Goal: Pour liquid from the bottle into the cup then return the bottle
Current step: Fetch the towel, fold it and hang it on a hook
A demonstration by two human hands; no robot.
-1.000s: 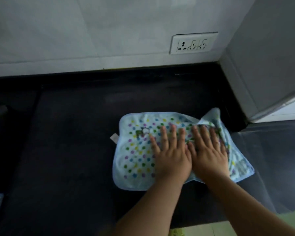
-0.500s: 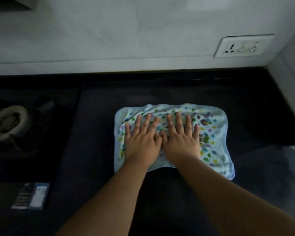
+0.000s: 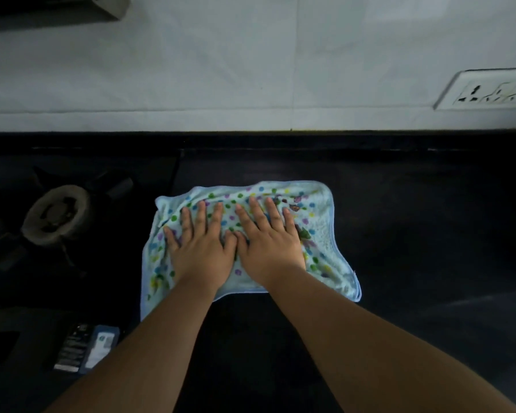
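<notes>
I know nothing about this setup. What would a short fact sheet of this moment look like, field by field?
surface: black countertop
cloth: light blue polka-dot cloth, lying flat on the countertop
left hand: flat on the cloth, fingers straight
right hand: flat on the cloth beside the left, thumbs touching
left of cloth: gas stove burner
near left: small printed packet
wall: white, power socket at right
bottle and cup: not in view

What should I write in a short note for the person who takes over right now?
Left hand and right hand: both flat, fingers straight, pressing side by side on the dotted cloth on the black counter.
Bottle and cup: not in view.
Done: pouring cannot be judged from this view.
Left: locate the bottle and cup.
Stove burner sits left of the cloth.
</notes>
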